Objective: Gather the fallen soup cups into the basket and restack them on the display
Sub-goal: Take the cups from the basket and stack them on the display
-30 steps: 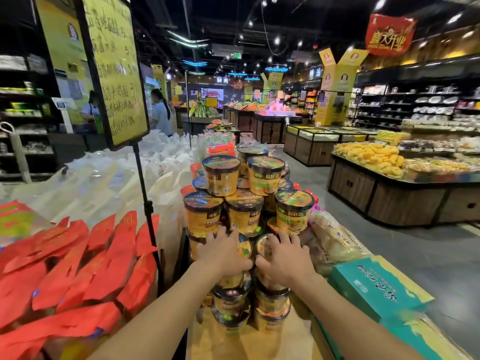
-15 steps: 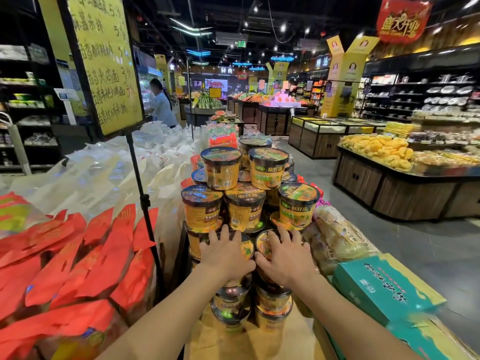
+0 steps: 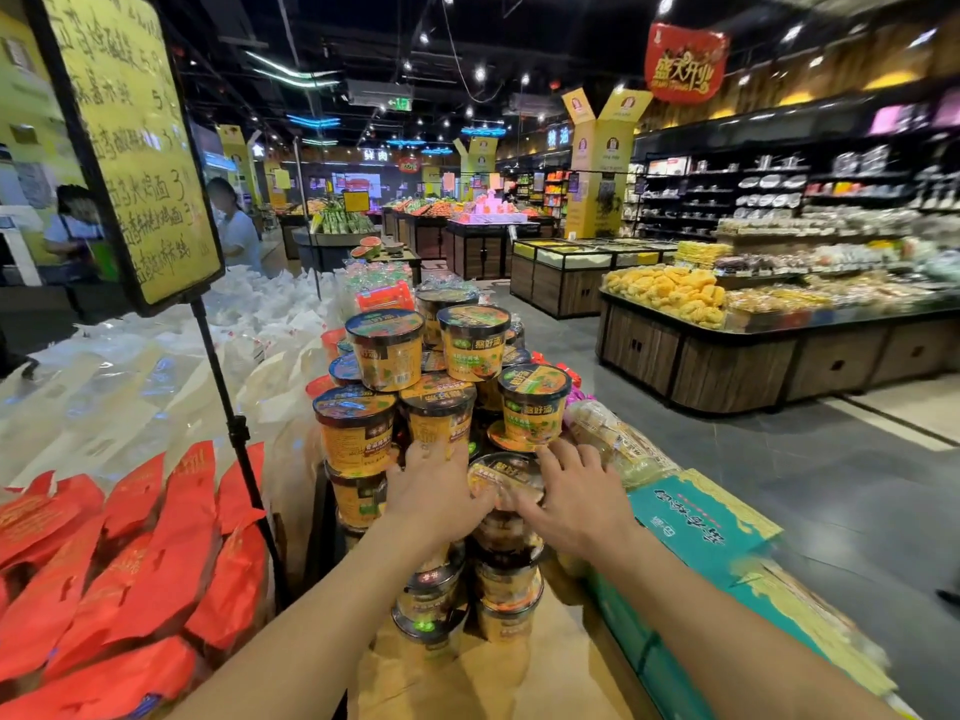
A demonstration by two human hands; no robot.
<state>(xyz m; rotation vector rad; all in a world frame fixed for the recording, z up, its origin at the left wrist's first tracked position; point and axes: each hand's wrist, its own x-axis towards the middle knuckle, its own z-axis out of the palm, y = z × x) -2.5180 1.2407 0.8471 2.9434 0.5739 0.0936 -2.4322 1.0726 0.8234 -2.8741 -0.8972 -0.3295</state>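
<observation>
Seemingly the restacking is nearly done: the soup cups [image 3: 441, 407] stand as a pyramid at centre frame, while left hand [image 3: 434, 491] and right hand [image 3: 576, 496] press outspread fingers [image 3: 569, 462] around one lower cup [image 3: 506, 478] (no basket shows).

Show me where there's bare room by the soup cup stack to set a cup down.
The bare brown cardboard in front of the soup cup stack, between the red packets and the teal boxes. Elsewhere is crowded: white bags at left, a snack bag against the stack's right.
</observation>
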